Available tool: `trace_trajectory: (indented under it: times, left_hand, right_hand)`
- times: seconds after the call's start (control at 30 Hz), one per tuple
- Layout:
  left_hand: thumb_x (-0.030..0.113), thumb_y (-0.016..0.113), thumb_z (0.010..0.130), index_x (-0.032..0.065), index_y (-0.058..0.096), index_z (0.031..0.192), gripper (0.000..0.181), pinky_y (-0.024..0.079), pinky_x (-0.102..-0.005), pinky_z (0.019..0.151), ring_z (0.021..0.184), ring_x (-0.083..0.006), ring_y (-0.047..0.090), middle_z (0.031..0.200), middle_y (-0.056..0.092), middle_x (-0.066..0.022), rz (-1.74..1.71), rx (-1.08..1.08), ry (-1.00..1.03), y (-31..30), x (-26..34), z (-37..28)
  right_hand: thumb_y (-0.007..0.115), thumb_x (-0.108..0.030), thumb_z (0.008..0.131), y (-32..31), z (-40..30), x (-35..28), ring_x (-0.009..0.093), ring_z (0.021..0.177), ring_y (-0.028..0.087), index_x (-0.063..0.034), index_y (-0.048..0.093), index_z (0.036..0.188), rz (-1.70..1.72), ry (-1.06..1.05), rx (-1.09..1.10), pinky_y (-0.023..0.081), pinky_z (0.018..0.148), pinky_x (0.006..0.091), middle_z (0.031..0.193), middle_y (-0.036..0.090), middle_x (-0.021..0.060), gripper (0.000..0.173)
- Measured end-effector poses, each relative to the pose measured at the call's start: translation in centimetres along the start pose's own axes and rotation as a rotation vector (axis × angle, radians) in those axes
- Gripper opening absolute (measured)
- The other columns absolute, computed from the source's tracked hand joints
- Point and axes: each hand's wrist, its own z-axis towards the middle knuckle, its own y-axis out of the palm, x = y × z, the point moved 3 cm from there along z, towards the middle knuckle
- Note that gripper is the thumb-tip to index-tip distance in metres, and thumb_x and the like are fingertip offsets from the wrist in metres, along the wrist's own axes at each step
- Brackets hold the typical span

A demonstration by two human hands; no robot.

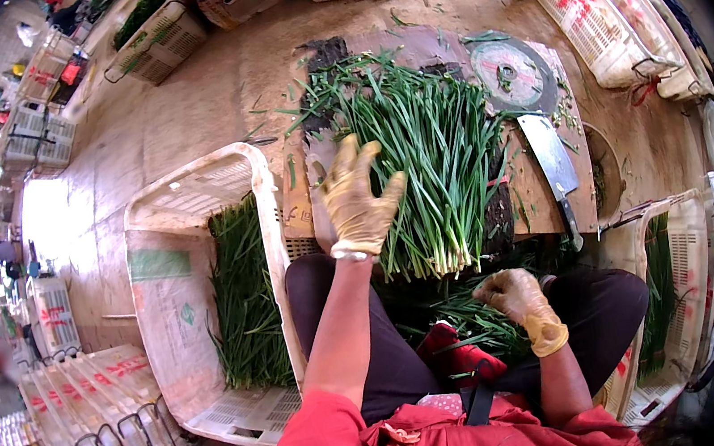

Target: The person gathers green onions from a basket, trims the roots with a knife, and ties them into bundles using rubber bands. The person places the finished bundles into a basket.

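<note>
A thick pile of long green leafy stalks [434,165], like garlic chives, lies on a low wooden board [524,208], pale stem ends towards me. My left hand [360,199], in a yellowish translucent glove, is over the pile's left edge, fingers spread; whether it touches the leaves I cannot tell. My right hand [513,300], gloved alike, is above my right thigh, fingers curled; whether something small is between them I cannot tell. A cleaver [550,157] with a black handle lies on the board right of the pile. Behind it is a grey round disc [508,74].
A plastic crate [269,200] with green stalks stands by my left knee; another crate [675,249] with stalks is at my right. More stalks [477,315] lie between my legs. Stacked crates [95,393] stand lower left, further crates [599,8] upper right. Cut leaf bits litter the board.
</note>
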Motion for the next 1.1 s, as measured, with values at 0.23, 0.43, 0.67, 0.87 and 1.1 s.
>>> trace_trajectory:
  times: [0.23,0.43,0.67,0.87,1.1]
  left_hand:
    - [0.062,0.065,0.082,0.0092,0.045,0.143,0.083,0.032,-0.0526,0.108,0.136,-0.039,0.037,0.15,0.038,-0.0212,-0.111,0.048,0.063,0.0,2.4,-2.7]
    - [0.064,0.05,0.09,0.0417,0.056,0.133,0.048,0.02,-0.0738,0.105,0.147,-0.0311,0.021,0.157,0.033,0.0079,0.156,-0.522,0.161,6.7,2.7,-0.6]
    - [0.071,0.055,0.083,0.0429,0.054,0.135,0.059,0.015,-0.0744,0.107,0.149,-0.031,0.014,0.157,0.03,0.0093,0.083,-0.594,0.113,7.6,1.3,-0.6]
    - [0.072,0.056,0.081,0.0407,0.055,0.134,0.061,0.017,-0.0757,0.105,0.148,-0.0319,0.015,0.156,0.033,0.0084,0.087,-0.565,0.14,8.0,2.3,-0.4]
    - [0.073,0.06,0.075,0.0379,0.058,0.132,0.067,0.017,-0.0784,0.104,0.149,-0.0328,0.015,0.155,0.035,0.0068,0.105,-0.557,0.126,7.4,2.2,-0.3]
  right_hand:
    - [0.076,-0.011,0.076,-2.7,1.7,-6.5,0.023,0.058,0.059,-0.0143,0.067,0.118,0.127,-0.475,0.547,0.049,0.058,0.0349,0.073,0.062,0.0093,0.043]
    - [0.064,-0.009,0.076,-1.7,8.1,-6.9,0.029,0.075,0.067,-0.0102,0.064,0.106,-0.557,-0.555,0.533,0.053,0.065,0.0401,0.08,0.064,0.0111,0.03]
    - [0.06,-0.007,0.076,-2.8,5.2,-7.3,0.026,0.073,0.065,-0.0114,0.063,0.086,-0.576,-0.742,0.433,0.052,0.065,0.0397,0.08,0.062,0.0071,0.012]
    - [0.064,-0.019,0.081,4.2,-1.5,-2.1,0.031,0.081,0.07,-0.0104,0.072,0.092,-0.547,-0.31,-0.512,0.056,0.068,0.0391,0.088,0.071,0.0131,0.016]
    - [0.074,-0.03,0.08,0.7,0.8,-10.7,0.027,0.068,0.07,-0.0088,0.067,0.096,-0.332,-0.527,0.378,0.054,0.059,0.0373,0.073,0.069,0.009,0.028]
